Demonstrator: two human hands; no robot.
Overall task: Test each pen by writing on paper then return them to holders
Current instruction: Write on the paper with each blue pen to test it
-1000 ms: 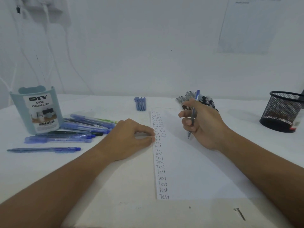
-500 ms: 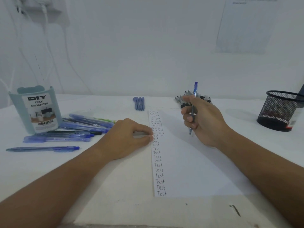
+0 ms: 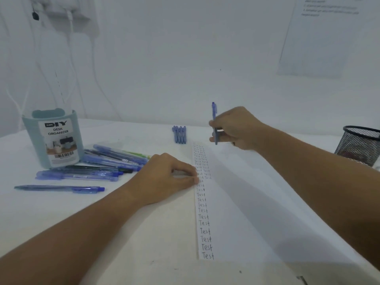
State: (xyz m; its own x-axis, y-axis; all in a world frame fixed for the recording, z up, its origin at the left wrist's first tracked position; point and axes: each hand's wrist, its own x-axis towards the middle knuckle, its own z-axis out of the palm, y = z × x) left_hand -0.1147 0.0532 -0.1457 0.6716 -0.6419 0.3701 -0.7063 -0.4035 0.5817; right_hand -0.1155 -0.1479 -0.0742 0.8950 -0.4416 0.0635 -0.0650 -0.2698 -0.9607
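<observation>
Pens are the subject of this single head-camera view, which looks down at a white tabletop [image 3: 61, 212]. The right hand [image 3: 236, 128] is closed around a blue pen [image 3: 214, 122], held nearly upright with its tip just above the far end of a sheet of paper [image 3: 257, 202]. The left hand [image 3: 168, 173] lies with loosely curled fingers, holding nothing, its fingertips pressing the sheet's left edge. Down that edge runs a column of handwritten "Test" words [image 3: 203, 202].

Toward the tabletop's left edge stands a teal desk organizer [image 3: 53, 138], with a loose pile of pens [image 3: 102, 163] beside it and a single blue pen [image 3: 59, 188] lying nearer the front. Four blue pens [image 3: 179, 134] lie side by side near the far edge. A black mesh pen holder [image 3: 359, 145] stands at the right edge.

The far end of the sheet looks crowded with words, so a fresh mark could overlap old ones and hide a failing pen. If the left hand lifts, the paper may slide.
</observation>
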